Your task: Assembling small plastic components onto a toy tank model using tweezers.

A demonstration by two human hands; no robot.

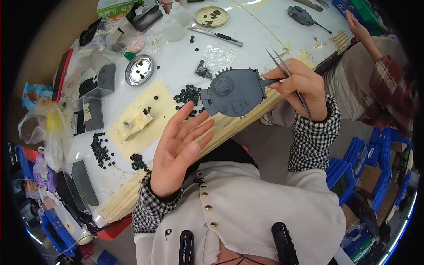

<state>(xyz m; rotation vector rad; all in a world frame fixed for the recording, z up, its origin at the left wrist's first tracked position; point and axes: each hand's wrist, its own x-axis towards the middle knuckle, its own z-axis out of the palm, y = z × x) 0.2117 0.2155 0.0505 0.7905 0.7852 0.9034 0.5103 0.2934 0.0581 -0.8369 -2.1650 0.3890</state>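
My right hand [309,84] is closed around the barrel end of a dark grey model tank turret [236,97]. That same hand also grips a pair of metal tweezers [304,105], whose pointed tips stick up past the fingers. The turret is held above the table's near edge, its round hatch facing up. My left hand [172,154] is open, palm up with fingers spread, just beside the turret's left end. Whether its fingertips touch the turret I cannot tell. Behind the turret lie many small black wheels [187,95] in a loose pile.
A yellowish block [134,126] sits on cream paper [163,95]. Nearby are a round metal tin [139,70], clear part boxes [106,79], a craft knife [216,36] and a dish [211,17]. Another turret [302,17] lies at the far right, by another person's hand [357,27].
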